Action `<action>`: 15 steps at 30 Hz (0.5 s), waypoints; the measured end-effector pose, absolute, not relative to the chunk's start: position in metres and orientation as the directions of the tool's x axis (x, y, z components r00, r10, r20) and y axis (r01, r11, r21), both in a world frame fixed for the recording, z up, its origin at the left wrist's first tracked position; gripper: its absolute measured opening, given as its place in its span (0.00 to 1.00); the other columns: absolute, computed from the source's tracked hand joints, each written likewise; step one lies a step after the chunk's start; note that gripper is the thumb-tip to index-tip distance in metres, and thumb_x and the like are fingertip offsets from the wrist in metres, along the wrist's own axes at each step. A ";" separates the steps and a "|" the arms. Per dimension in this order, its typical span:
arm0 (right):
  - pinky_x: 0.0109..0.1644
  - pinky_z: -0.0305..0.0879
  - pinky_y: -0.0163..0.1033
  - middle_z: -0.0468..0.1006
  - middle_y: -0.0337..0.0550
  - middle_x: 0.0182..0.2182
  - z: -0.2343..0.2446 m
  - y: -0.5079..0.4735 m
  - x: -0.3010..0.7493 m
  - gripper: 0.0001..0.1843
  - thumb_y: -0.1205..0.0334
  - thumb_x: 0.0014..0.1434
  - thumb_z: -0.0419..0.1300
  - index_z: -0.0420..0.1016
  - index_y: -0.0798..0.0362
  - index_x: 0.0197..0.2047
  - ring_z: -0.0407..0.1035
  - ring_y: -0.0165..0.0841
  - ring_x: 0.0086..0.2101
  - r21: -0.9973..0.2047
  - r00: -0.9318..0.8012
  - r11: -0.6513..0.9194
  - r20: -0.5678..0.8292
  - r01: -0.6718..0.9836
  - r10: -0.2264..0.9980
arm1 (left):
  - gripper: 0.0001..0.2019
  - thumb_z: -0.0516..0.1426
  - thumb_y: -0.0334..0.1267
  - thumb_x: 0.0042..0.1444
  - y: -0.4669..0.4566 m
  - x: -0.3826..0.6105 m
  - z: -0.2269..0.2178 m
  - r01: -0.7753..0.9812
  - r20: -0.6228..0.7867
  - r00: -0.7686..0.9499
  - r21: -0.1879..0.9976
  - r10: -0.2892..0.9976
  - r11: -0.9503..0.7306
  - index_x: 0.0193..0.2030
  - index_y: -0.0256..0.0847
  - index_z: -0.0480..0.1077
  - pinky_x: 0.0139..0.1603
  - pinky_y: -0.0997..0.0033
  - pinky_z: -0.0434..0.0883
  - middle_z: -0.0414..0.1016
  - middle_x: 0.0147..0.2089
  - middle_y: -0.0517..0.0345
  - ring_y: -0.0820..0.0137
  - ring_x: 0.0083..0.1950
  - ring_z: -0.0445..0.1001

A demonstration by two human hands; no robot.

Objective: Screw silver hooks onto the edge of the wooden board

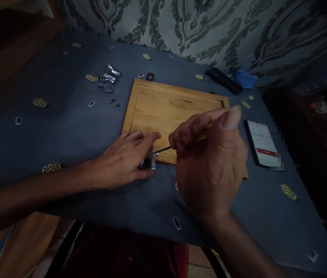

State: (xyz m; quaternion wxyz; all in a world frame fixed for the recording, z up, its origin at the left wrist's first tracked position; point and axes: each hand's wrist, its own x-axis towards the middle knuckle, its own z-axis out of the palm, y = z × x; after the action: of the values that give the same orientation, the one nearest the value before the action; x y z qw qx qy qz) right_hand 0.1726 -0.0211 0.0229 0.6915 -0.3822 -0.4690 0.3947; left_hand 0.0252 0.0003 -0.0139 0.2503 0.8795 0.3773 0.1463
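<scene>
A light wooden panel (163, 104) with a raised frame lies on the blue tablecloth. At its near edge, my left hand (125, 160) holds a small shiny metal latch (153, 162) between thumb and fingers, against the wood. My right hand (212, 162) is closed around a screwdriver, whose handle is mostly hidden in the palm. The screwdriver's thin dark shaft (163, 150) slants down to the left, its tip at the latch. Small dark holes show in the panel edge just right of the latch.
Several metal latches (109, 77) with wire loops lie beyond my left hand, with small screws (114, 102) nearby. A phone (262, 143) rests at the right. Behind it are a black case (223, 80) and a blue cloth (246, 78) by the patterned wall.
</scene>
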 end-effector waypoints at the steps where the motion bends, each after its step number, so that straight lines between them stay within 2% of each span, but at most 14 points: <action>1: 0.29 0.55 0.43 0.62 0.34 0.22 0.025 -0.022 0.173 0.21 0.47 0.67 0.62 0.65 0.46 0.26 0.55 0.33 0.24 -0.897 0.261 0.403 0.351 -0.181 0.899 | 0.33 0.65 0.42 0.58 0.000 0.025 -0.014 0.588 0.072 0.671 0.553 0.738 -0.590 0.65 0.40 0.56 0.57 0.55 0.68 0.74 0.51 0.51 0.55 0.56 0.70; 3: 0.29 0.56 0.42 0.62 0.34 0.21 0.032 -0.024 0.173 0.21 0.46 0.67 0.62 0.66 0.46 0.25 0.56 0.32 0.24 -0.894 0.320 0.421 0.357 -0.157 0.878 | 0.34 0.65 0.41 0.58 0.000 0.024 -0.015 0.585 0.083 0.668 0.556 0.740 -0.590 0.66 0.40 0.55 0.59 0.56 0.67 0.74 0.52 0.51 0.56 0.57 0.70; 7: 0.26 0.56 0.41 0.60 0.33 0.18 0.041 -0.025 0.173 0.27 0.41 0.69 0.56 0.66 0.47 0.22 0.55 0.31 0.21 -0.878 0.418 0.447 0.347 -0.170 0.840 | 0.34 0.65 0.42 0.58 -0.001 0.024 -0.016 0.586 0.087 0.662 0.559 0.745 -0.586 0.67 0.42 0.55 0.60 0.56 0.67 0.74 0.52 0.52 0.56 0.58 0.70; 15: 0.26 0.56 0.39 0.58 0.32 0.20 0.024 -0.020 0.179 0.25 0.41 0.67 0.60 0.62 0.47 0.25 0.55 0.30 0.21 -0.898 0.297 0.410 0.353 -0.158 0.887 | 0.34 0.66 0.39 0.57 -0.001 0.025 -0.016 0.591 0.096 0.658 0.547 0.746 -0.592 0.66 0.40 0.56 0.58 0.59 0.67 0.75 0.51 0.54 0.58 0.56 0.70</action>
State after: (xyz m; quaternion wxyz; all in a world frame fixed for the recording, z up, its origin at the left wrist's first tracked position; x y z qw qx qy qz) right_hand 0.1789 -0.0196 0.0243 0.7017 -0.3954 -0.4611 0.3724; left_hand 0.0250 -0.0005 -0.0163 0.2423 0.8778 0.3810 0.1599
